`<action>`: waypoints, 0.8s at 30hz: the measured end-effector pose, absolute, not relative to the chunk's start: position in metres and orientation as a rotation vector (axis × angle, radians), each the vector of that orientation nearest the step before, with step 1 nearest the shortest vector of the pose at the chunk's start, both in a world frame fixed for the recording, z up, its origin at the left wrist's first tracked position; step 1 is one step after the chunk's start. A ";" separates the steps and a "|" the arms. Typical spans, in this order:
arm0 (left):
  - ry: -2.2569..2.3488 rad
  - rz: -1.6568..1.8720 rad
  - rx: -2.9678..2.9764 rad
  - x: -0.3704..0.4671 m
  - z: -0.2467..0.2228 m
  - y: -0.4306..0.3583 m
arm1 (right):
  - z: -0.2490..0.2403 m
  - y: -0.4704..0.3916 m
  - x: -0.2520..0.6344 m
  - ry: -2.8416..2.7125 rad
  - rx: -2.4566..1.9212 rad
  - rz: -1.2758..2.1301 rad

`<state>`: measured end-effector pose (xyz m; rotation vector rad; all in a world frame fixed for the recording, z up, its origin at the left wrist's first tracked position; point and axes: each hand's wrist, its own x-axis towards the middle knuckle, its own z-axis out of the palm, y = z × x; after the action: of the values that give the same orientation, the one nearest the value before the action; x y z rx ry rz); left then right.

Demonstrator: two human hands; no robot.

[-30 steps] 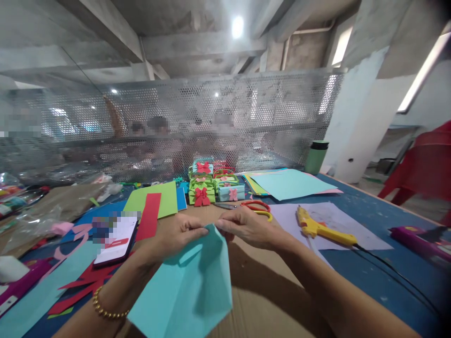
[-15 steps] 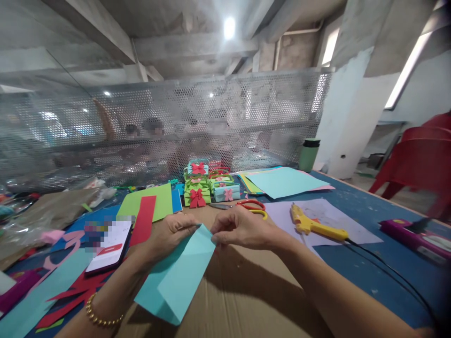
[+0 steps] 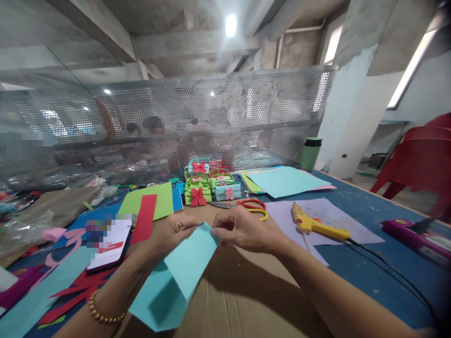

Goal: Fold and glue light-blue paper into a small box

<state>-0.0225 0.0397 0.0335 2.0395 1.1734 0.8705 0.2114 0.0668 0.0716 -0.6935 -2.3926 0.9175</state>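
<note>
Turquoise paper (image 3: 192, 263), folded into a hollow form, is held up at the middle of the workspace, above the brown cardboard (image 3: 225, 305) that covers part of the blue tabletop (image 3: 355, 267). Its near, lower end gapes, showing a shaded hollow with turquoise inner walls. The left hand (image 3: 176, 232) has its grip closed on the top edge, thumb and fingers pinching the paper; the right hand (image 3: 244, 230) has its grip pinched at the upper right corner, just beside the left fingertips.

Beyond the hands, small paper bags with handles are clustered and partly stacked. In front, a green bag (image 3: 188, 191) bears a red bow (image 3: 198, 197), and beside it a pale blue bag (image 3: 219, 191) bears a pink bow (image 3: 229, 193). Their insides cannot be seen from this angle.

Farther right, a green tumbler (image 3: 308, 157) stands upright with its top on, hiding whatever it holds. Far left, crumpled clear plastic (image 3: 31, 225) lies among scraps; whether it encloses anything is unclear. A yellow glue gun (image 3: 319, 226) lies on a lilac sheet (image 3: 345, 232), right of the scissors (image 3: 252, 203).
</note>
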 end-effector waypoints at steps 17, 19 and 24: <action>1.166 0.846 2.011 -0.020 0.036 0.036 | 0.062 0.066 0.207 -2.346 -0.552 0.547; 1.186 0.877 1.996 -0.021 0.035 0.036 | 0.061 0.064 0.205 -2.345 -0.530 0.479; 1.153 0.853 1.940 -0.021 0.037 0.033 | 0.062 0.064 0.205 -2.360 -0.462 0.411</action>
<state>-0.0214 0.0332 0.0369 1.9395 1.1531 0.8528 0.2054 0.0638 0.0617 -0.4622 -2.3599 0.4113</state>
